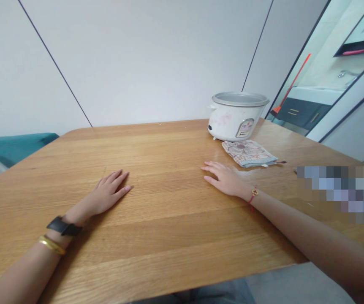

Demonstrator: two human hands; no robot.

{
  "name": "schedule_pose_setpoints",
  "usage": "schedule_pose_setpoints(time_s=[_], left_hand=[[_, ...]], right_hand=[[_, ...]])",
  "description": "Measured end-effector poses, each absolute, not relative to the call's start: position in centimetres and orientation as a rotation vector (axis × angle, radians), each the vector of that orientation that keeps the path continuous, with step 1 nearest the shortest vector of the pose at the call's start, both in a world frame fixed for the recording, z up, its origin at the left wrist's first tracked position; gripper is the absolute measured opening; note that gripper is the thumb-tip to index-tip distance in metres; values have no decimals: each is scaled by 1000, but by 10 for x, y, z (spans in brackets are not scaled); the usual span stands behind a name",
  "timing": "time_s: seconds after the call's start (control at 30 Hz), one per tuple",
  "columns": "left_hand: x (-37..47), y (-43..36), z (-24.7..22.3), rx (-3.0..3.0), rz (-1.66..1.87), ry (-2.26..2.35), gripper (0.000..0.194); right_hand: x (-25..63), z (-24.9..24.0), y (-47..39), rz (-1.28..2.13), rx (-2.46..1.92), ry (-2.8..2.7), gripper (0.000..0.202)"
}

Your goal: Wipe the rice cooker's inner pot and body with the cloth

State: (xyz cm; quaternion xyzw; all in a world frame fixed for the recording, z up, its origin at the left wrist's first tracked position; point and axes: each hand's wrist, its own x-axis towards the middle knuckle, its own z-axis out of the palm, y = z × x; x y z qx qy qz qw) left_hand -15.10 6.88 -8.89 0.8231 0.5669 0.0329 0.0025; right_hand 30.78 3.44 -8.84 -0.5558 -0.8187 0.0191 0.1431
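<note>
My left hand (108, 194) lies palm down on the wooden table (156, 228), fingers spread, holding nothing. A black band and a gold bangle circle that wrist. To the right, my right hand (222, 178) also rests flat with its fingers apart, just left of and nearer to me than a folded patterned cloth (248, 153). The cloth touches neither hand. Behind it stands a white rice cooker (229, 120) without a lid, its metal rim facing up; its inside bottom is hidden.
A pixelated patch covers something on the table's right side. A teal chair back (26, 145) stands beyond the left edge. White panels (150, 63) rise behind the table. At the far right, a doorway shows a red broom (291, 86) and a sink cabinet (302, 112).
</note>
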Motion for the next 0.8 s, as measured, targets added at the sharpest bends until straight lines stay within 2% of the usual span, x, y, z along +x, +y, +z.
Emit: schedule_pose_setpoints(time_s=[0.8], left_hand=[[-151, 69, -90, 2583, 132, 1779, 79]], right_hand=[[308, -88, 34, 85, -1623, -2325, 49]])
